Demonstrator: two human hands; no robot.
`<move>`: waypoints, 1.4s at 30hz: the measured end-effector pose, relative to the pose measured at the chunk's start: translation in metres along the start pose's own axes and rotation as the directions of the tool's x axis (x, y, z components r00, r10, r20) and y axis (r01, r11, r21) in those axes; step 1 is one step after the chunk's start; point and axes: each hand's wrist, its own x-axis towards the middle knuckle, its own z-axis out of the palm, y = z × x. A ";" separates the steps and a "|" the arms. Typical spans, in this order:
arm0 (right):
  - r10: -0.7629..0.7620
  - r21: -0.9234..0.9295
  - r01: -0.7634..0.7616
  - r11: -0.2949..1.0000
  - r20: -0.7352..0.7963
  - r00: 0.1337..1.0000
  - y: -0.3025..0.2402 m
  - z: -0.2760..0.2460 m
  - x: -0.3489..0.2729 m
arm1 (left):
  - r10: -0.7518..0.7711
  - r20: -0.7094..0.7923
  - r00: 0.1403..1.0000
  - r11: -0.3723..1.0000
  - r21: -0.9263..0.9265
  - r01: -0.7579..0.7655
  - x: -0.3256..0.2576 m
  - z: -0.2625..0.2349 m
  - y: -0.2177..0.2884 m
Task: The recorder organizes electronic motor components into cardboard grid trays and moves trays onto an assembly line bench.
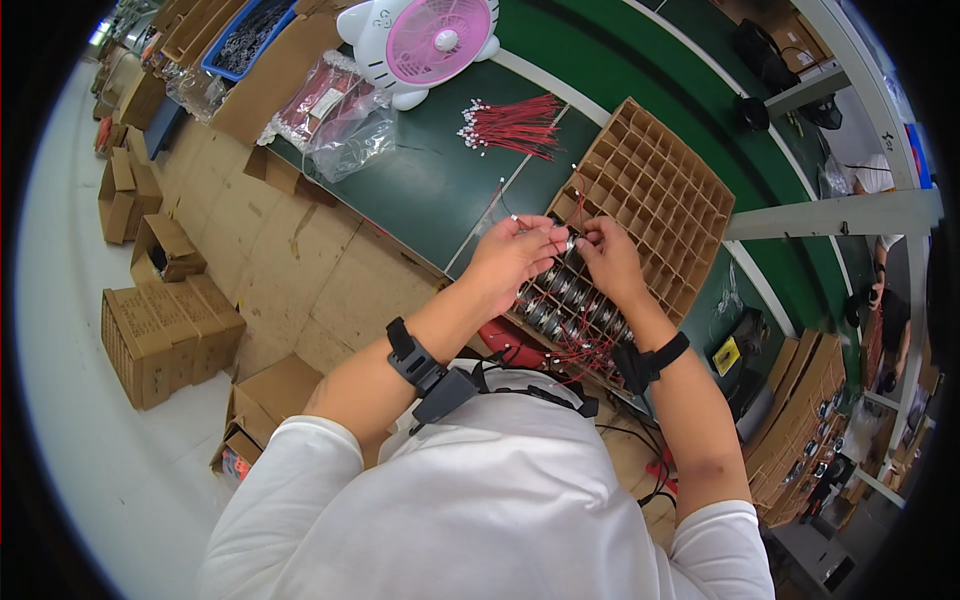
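Note:
My left hand (pixel 513 258) and my right hand (pixel 612 262) meet over the near left part of a cardboard divider tray (pixel 660 190). Between the fingertips is a small round metal part (pixel 572 243), pinched by my right hand. The left fingers are curled together close beside it; what they grip is too small to make out. Thin red wires (pixel 580 200) stick up just beyond the hands. Below them, several round metal parts (pixel 565 290) with red wires fill the tray's near cells.
A bundle of red wires with white connectors (pixel 510 125) lies on the green table (pixel 430 190). Beyond it are a pink and white fan (pixel 445 40) and a clear plastic bag (pixel 350 130). A grey metal post (pixel 830 215) stands at right. Cardboard boxes (pixel 170 330) sit on the floor at left.

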 end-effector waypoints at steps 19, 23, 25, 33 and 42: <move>0.179 0.214 -0.200 0.956 0.113 0.977 0.023 0.001 0.032 | 0.052 -0.092 0.994 0.996 0.078 -0.045 0.072 -0.021 0.022; 0.243 0.461 -0.300 0.835 0.180 0.953 -0.001 -0.005 0.013 | 0.115 -0.062 0.991 0.993 0.014 -0.114 0.080 -0.029 0.025; 0.219 0.509 -0.285 0.813 0.186 0.958 0.002 -0.006 0.004 | 0.139 -0.055 0.989 0.988 0.073 -0.135 0.078 -0.021 0.027; -0.271 0.265 0.242 0.933 0.077 0.959 -0.026 0.022 -0.045 | 0.212 -0.041 0.976 0.867 0.469 -0.168 0.016 -0.014 0.031; -0.434 -0.071 0.446 0.892 0.139 0.890 -0.044 0.027 -0.085 | 0.432 0.051 0.900 0.554 0.773 -0.309 0.024 -0.088 0.000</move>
